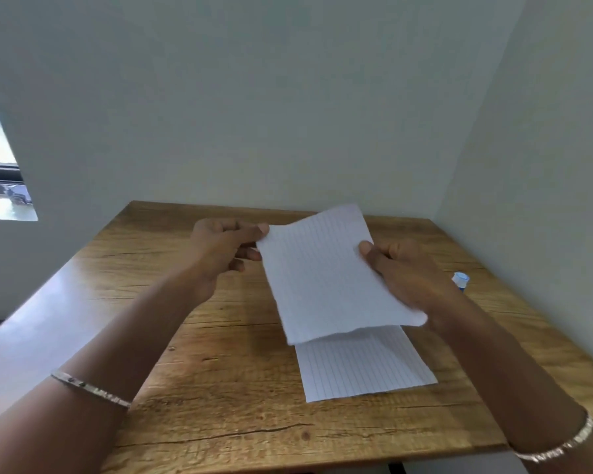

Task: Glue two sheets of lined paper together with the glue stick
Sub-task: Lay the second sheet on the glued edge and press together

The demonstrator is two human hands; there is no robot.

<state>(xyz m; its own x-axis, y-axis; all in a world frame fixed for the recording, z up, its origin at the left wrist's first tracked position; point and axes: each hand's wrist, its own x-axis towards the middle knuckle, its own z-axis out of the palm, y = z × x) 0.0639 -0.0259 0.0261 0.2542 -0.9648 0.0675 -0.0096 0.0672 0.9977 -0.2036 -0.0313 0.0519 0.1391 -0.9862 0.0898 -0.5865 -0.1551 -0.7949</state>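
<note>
Head: both grips tight on sheet

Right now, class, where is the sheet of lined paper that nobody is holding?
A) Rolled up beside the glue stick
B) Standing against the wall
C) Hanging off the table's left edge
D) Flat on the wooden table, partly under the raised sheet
D: the lower sheet lies flat on the table, its far part hidden by the raised sheet that the left hand and right hand hold above it.
</note>
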